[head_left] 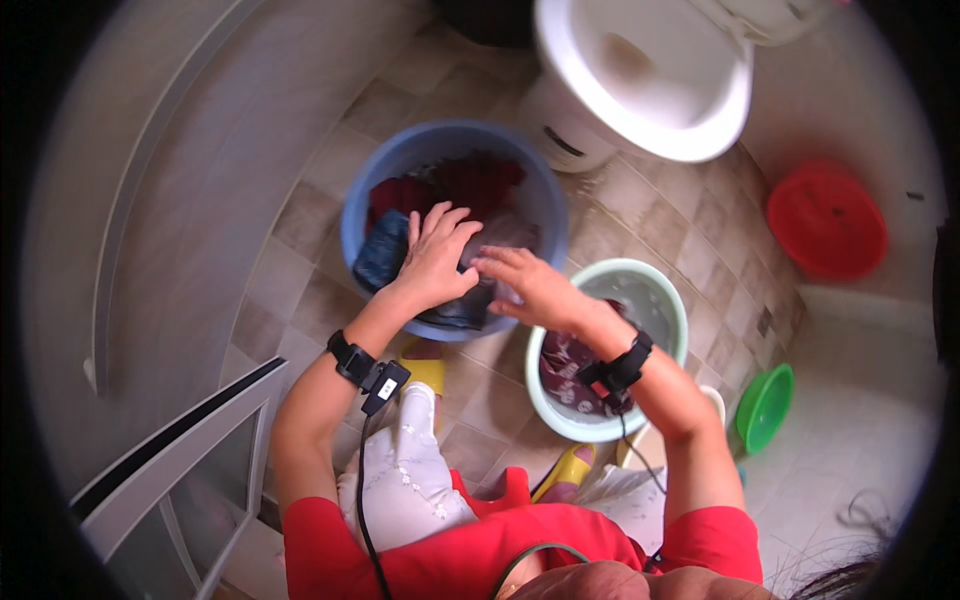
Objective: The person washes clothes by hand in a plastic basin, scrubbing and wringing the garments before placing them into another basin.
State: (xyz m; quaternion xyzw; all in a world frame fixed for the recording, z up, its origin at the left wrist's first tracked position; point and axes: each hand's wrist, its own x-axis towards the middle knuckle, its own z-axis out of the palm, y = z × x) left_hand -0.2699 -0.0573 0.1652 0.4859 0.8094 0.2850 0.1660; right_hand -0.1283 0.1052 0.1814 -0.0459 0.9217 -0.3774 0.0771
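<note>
The work looked partway along: one patterned maroon cloth [568, 372] lay apart in water in the pale green tub [681, 325], while several clothes [492, 183], dark red, blue and grey, remained bunched, seemingly wet, in the blue tub [556, 205]. The person's left hand [434, 262] was spread over that heap; the right hand [540, 290] hung loosely curled beside it, pinching nothing visible, though contact with the clothes was hard to judge.
</note>
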